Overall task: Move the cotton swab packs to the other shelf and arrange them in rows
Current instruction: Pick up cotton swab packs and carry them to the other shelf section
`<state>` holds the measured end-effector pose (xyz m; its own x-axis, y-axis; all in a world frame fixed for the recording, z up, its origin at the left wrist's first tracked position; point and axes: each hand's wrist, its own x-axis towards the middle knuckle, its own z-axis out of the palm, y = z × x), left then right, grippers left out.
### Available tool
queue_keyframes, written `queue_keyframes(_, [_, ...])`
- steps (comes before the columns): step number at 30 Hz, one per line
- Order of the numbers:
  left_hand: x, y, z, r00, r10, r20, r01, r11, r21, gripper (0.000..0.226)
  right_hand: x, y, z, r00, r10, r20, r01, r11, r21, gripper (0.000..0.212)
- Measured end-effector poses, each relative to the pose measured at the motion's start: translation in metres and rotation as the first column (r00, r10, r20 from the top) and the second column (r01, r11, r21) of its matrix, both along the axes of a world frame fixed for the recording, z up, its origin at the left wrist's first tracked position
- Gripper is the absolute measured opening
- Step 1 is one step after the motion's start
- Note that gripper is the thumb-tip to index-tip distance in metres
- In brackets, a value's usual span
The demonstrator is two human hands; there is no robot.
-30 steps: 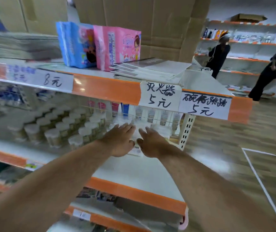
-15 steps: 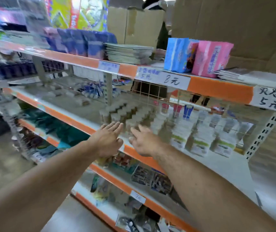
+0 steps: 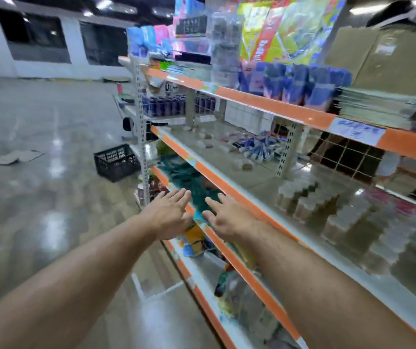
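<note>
Left hand [image 3: 169, 215], right hand [image 3: 227, 220] flat, empty, centre; cotton swab packs [image 3: 327, 210] in rows on right shelf [image 3: 257, 180]; black crate [image 3: 116, 162] centre-left

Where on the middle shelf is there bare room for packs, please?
Bare: the front strip of the middle shelf, between the scattered packs and the rows of tubs. Crowded: the back by the blue packets, and among those rows.

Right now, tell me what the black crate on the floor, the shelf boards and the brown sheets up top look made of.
Black crate: likely moulded plastic, matte, its walls a lattice of openings.
Shelf boards: probably painted metal, pale and glossy, since they reflect the goods standing on them.
Brown sheets: cardboard by the look, dull tan with fold creases.
</note>
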<state>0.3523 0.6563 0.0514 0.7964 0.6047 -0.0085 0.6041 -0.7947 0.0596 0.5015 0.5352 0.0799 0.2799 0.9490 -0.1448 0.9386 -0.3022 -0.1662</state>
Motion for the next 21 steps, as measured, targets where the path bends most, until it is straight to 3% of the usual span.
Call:
queue_keyframes(11, [-0.008,0.157,0.003,0.978,0.208,-0.007,-0.208,0.978,0.013,0.068,0.024,0.193,-0.011,0.982,0.189,0.020,-0.189,0.982,0.019,0.060])
queue_keyframes(21, [0.051,0.283,0.009,0.981,0.191,0.019,-0.192,0.981,0.012,0.067,0.081,0.332,-0.007,0.960,0.263,0.098,-0.266,0.964,0.022,0.057])
